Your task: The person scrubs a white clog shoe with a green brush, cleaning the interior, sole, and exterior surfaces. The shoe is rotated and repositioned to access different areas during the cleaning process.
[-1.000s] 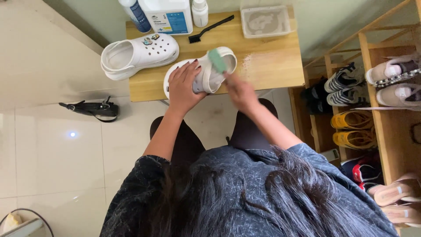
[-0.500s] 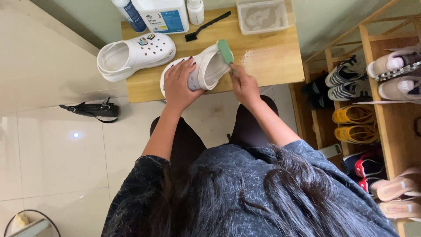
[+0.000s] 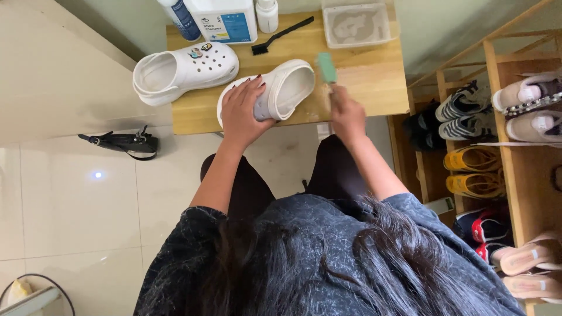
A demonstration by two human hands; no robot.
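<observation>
The white clog (image 3: 285, 89) lay slanted on the table (image 3: 369, 88), its opening toward the far right. The left hand (image 3: 243, 111) pressed flat over its near end, hiding it. The right hand (image 3: 346, 114) gripped a green brush (image 3: 326, 68), handle hidden.

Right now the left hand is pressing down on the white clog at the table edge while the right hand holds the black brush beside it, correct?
Not quite. In the head view, the right hand holds a green brush; the black brush lies untouched farther back. The left hand does press the white clog.
</observation>
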